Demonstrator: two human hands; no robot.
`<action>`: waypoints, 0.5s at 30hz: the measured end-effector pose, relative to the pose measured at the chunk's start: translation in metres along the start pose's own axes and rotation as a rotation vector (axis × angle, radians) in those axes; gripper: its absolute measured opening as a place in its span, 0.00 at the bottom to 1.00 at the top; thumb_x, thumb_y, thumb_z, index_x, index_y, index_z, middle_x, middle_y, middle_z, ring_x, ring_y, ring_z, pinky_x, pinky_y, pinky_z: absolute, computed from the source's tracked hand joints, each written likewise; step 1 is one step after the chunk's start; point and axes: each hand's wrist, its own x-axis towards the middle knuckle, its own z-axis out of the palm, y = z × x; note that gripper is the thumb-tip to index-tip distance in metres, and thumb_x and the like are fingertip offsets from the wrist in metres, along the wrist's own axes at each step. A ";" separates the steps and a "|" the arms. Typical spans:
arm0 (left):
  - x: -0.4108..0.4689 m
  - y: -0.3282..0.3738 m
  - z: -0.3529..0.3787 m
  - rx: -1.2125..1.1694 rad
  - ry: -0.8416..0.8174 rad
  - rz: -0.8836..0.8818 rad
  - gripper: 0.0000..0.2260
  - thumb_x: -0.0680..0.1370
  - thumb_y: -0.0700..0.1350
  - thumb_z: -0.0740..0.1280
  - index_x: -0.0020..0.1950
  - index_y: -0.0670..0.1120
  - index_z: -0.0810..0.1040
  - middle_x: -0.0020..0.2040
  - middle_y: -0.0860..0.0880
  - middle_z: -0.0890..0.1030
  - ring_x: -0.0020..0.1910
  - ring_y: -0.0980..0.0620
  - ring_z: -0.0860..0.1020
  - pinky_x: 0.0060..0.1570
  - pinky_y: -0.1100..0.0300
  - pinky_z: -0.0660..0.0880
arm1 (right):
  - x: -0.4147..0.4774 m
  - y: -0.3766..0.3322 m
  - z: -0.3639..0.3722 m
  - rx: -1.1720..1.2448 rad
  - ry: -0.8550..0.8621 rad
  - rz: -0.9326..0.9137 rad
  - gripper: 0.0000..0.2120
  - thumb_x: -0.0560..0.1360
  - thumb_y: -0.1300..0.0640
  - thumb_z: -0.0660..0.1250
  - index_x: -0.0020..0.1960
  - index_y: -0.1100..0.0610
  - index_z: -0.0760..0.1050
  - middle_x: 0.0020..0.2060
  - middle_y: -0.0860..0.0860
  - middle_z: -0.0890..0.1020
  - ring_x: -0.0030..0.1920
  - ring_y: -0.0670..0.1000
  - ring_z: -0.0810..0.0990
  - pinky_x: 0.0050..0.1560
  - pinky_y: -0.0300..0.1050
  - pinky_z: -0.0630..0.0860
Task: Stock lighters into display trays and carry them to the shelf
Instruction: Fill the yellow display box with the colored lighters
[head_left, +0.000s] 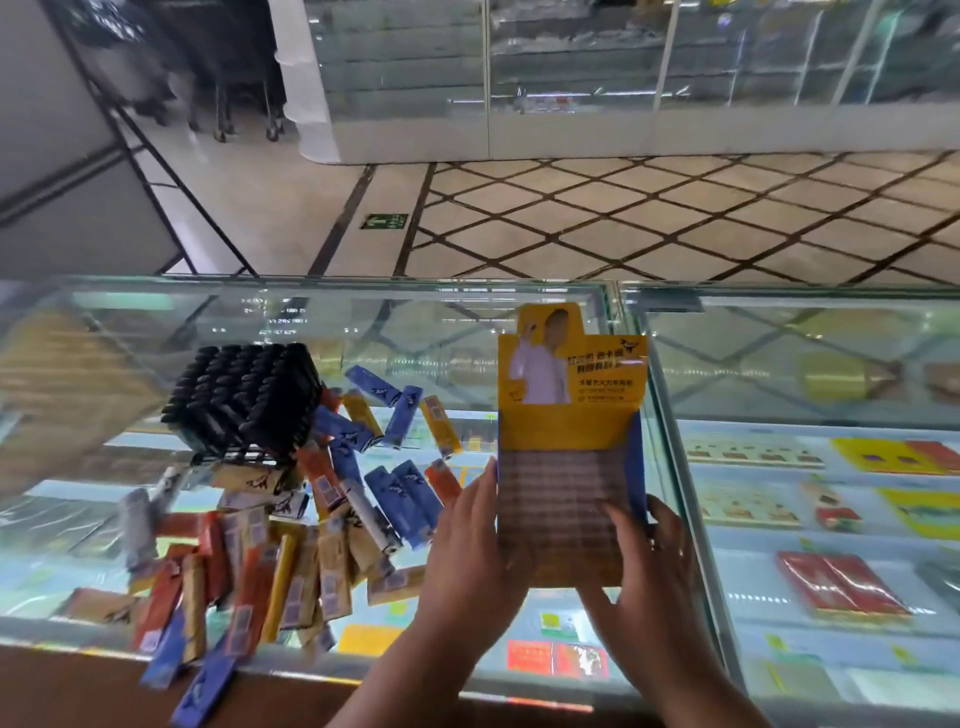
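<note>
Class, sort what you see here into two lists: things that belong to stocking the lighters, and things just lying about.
Job: yellow display tray, left hand and right hand on it, loose lighters, black block of lighters.
Lying about: red packets inside the glass case, green floor sign.

Diamond-patterned tiled floor (675, 218) beyond glass counter (332, 288); blurred, perhaps glass cabinets (623, 67) behind.
</note>
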 end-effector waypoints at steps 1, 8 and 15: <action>0.000 0.001 0.000 0.051 -0.019 0.009 0.34 0.77 0.51 0.63 0.79 0.57 0.50 0.74 0.56 0.65 0.73 0.54 0.63 0.71 0.56 0.60 | -0.001 0.001 0.001 -0.017 -0.002 0.004 0.30 0.67 0.46 0.72 0.66 0.46 0.66 0.68 0.51 0.61 0.66 0.61 0.69 0.62 0.65 0.70; 0.000 -0.009 -0.012 0.271 -0.100 0.020 0.40 0.72 0.74 0.37 0.79 0.55 0.39 0.78 0.55 0.56 0.77 0.54 0.52 0.70 0.65 0.38 | -0.004 -0.001 0.001 -0.090 0.018 0.051 0.29 0.68 0.46 0.74 0.66 0.44 0.67 0.72 0.52 0.60 0.71 0.60 0.60 0.62 0.69 0.63; 0.006 -0.038 -0.030 0.432 0.284 -0.033 0.22 0.79 0.57 0.59 0.71 0.52 0.66 0.66 0.49 0.71 0.63 0.46 0.67 0.61 0.50 0.68 | 0.004 -0.020 -0.005 -0.070 0.113 -0.090 0.25 0.67 0.47 0.68 0.63 0.47 0.72 0.72 0.54 0.62 0.69 0.61 0.61 0.60 0.67 0.65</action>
